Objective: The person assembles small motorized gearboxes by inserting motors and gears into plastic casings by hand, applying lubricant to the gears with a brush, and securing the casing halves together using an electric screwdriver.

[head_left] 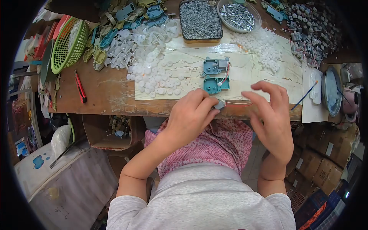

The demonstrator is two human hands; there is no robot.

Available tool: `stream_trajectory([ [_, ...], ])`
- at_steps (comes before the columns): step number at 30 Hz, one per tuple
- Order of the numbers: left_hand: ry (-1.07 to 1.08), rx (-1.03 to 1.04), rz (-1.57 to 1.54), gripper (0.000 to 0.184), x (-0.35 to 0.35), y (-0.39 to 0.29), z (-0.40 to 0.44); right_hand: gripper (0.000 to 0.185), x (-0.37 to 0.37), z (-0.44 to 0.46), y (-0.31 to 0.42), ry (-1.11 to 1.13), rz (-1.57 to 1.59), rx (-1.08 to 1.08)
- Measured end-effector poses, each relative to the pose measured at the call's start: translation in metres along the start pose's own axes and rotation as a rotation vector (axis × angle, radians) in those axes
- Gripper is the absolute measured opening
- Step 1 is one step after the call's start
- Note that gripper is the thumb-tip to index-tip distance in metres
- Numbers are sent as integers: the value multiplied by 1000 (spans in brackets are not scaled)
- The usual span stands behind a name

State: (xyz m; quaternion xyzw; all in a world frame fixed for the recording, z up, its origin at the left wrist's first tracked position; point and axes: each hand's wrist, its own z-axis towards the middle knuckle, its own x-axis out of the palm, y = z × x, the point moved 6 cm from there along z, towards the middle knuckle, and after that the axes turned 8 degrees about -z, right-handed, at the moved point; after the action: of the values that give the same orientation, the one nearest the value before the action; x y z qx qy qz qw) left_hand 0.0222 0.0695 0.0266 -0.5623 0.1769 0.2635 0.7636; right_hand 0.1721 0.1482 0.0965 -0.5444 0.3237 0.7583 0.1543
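Note:
My left hand [191, 113] is closed on a small grey motor [219, 104] at the table's front edge, its fingertips pinching it. Thin red and white wires [239, 103] run from the motor to the right, toward my right hand [273, 119]. That hand is raised with its thumb and fingers apart, and nothing shows between them. Just beyond the motor lie two teal plastic housing halves [216, 85]. The farther one has a grey motor [222, 64] in it, with a red wire and a white connector reaching down to the nearer half.
White plastic discs [153, 82] are heaped at the left. A tray of small screws [201, 21] and a bowl of metal pins [237, 17] stand at the back. Small white parts [264, 50] and wired motors [314, 30] lie right. A red cutter knife [80, 87] rests left.

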Motion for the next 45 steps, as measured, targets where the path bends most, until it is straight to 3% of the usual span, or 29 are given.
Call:
stream_trajectory([
  [5, -8, 23, -32, 25, 0, -1, -1, 37, 15, 7, 26, 72, -49, -152],
  [10, -44, 27, -69, 29, -2, 4, -6, 30, 50, 4, 10, 150, -19, -147],
  [13, -72, 19, -71, 32, -5, 7, -8, 26, 42, 12, -2, 89, 67, -89],
  [15, -88, -39, -24, 36, -9, 12, -6, 23, 32, 22, -9, -95, 29, -59],
  [24, -53, -5, 129, 16, -9, 17, 11, 28, 54, 35, -16, 75, 18, -141],
  [29, -191, 73, 70, 16, -30, 12, 0, 31, 18, 9, -22, -206, 89, 33],
  [31, -217, 132, 79, 22, -49, 4, -23, 22, 11, -27, -42, -453, 364, 43],
  [33, -150, 172, 53, 31, -55, 0, -51, 17, 8, -47, -28, -505, 601, -80],
  [35, 29, 10, 67, 24, -39, 19, -100, 19, 19, -45, 4, -214, 704, -298],
  [36, 14, 3, 88, 24, -35, 24, -119, 22, 35, -42, 20, -16, 656, -387],
  [38, -101, -329, 166, 34, -30, 54, -158, 30, 78, -43, 51, 324, 530, -482],
  [39, -117, -332, 178, 34, -24, 61, -175, 34, 106, -45, 61, 464, 453, -491],
  [40, -131, -523, 243, 46, -19, 78, -196, 34, 130, -49, 64, 463, 453, -512],
  [41, -146, -715, 302, 58, -12, 94, -220, 40, 161, -56, 59, 491, 396, -429],
  [43, -183, -731, 332, 65, 4, 101, -243, 45, 203, -65, 54, 516, 336, -363],
  [45, -204, -720, 261, 62, 6, 100, -245, 53, 242, -73, 39, 663, 524, -24],
])
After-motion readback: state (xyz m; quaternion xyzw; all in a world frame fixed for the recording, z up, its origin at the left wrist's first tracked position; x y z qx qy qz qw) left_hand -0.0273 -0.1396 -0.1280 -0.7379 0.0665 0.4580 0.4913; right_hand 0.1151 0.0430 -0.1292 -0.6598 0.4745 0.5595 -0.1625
